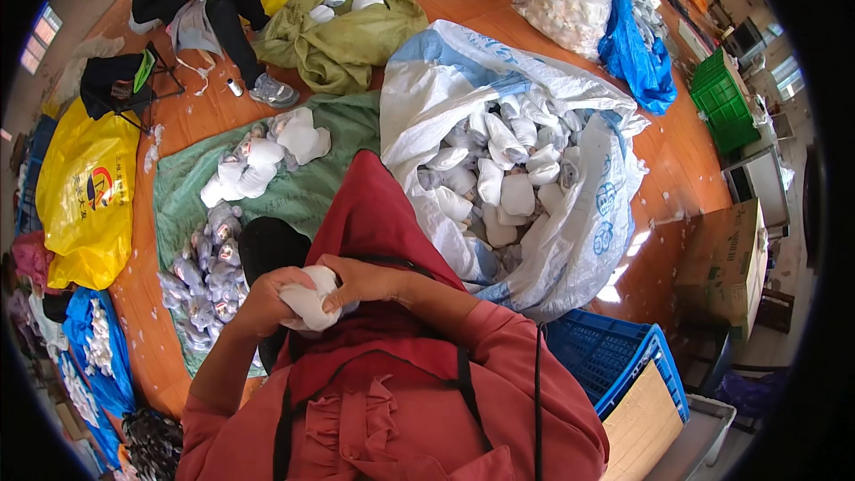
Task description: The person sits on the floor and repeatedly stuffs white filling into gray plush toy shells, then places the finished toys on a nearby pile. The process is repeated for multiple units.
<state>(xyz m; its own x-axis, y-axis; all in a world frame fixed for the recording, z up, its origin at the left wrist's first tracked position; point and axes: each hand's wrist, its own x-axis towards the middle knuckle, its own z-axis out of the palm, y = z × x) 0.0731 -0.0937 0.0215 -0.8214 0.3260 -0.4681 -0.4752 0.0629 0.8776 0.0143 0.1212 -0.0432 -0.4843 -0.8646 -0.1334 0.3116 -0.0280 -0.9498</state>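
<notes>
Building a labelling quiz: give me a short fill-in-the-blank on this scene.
1. Both hands, left hand and right hand, hold one ____ soft bundle.
2. The big woven sack to the person's right is full of ____ bundles.
3. The grey pieces lie on a ____ cloth.
4. The crate beside the sack is ____.

Missing words: white; white; green; blue.

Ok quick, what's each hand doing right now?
Left hand: closed on the white stuffed piece.
Right hand: closed on the same piece.
</notes>
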